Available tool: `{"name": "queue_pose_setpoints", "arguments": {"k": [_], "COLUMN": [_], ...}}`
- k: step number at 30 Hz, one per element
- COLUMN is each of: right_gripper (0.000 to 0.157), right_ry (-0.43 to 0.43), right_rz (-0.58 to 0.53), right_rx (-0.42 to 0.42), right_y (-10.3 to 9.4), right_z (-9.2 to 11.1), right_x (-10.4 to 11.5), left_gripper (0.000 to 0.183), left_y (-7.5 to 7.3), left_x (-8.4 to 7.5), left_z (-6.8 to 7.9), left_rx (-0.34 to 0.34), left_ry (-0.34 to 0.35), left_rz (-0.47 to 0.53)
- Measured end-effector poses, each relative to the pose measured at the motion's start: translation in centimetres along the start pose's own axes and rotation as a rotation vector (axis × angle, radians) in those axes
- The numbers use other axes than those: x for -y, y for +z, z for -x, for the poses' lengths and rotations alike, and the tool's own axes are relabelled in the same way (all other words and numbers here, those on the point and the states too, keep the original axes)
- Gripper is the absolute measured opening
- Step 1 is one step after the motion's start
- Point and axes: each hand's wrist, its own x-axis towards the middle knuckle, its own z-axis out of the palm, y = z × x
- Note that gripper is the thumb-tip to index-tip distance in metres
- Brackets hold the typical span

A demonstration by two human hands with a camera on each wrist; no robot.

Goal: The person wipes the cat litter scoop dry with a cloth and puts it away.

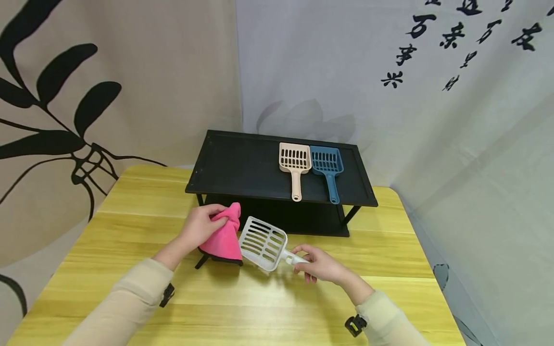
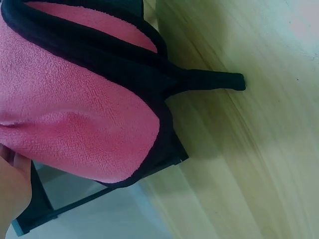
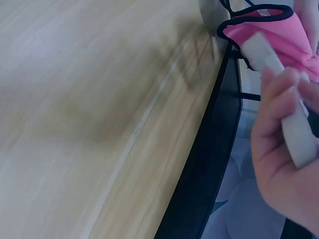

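Note:
My left hand (image 1: 200, 226) grips a pink cloth (image 1: 225, 245) with black edging, bunched at its top, left of the litter scoop. A dark loop sticks out from the cloth (image 2: 79, 107) in the left wrist view. In my right hand (image 1: 321, 265) is the handle of a white slotted litter scoop (image 1: 263, 244), its head tilted up toward the left, close beside the cloth. Seen from the right wrist, the fingers curl round the pale scoop handle (image 3: 298, 137), while the scoop's head is mostly out of sight.
Behind the hands stands a black two-tier shelf (image 1: 242, 166) on a wooden table (image 1: 207, 317). A beige litter scoop (image 1: 296, 180) and a blue litter scoop (image 1: 331, 182) lie side by side on its upper tier. Printed curtains (image 1: 303, 57) hang behind.

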Motion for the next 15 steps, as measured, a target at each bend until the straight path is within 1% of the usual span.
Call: {"name": "queue_pose_setpoints", "arguments": {"k": [4,6,8,11,14,15], "right_gripper": [0.036,0.037,0.036,0.034,0.033,0.033], "right_ry": [-0.009,-0.006,-0.004,-0.009,-0.023,-0.030], "right_rz": [0.116,0.179,0.234,0.299,0.350,0.365], "right_rx": [-0.008,-0.010,-0.015,-0.026,-0.042,-0.046], "right_y": [0.1,0.2,0.5,1.0,1.3,1.3], "right_z": [-0.1,-0.2,-0.3,-0.5,-0.7,-0.7], "right_x": [0.0,0.0,0.1,0.6,1.2,1.4], "left_gripper": [0.021,0.021,0.021,0.018,0.015,0.015], "left_y": [0.3,0.5,0.9,1.6,2.2,2.2], "left_x": [-0.3,-0.8,-1.5,-2.8,-3.8,-4.0], "left_z": [-0.1,-0.2,-0.2,-0.3,-0.2,-0.1], "left_rx": [-0.008,-0.002,0.021,0.090,0.201,0.239], "left_ry": [0.050,0.079,0.108,0.183,0.275,0.292], "left_rz": [-0.057,-0.071,-0.069,-0.067,-0.101,-0.108]}}
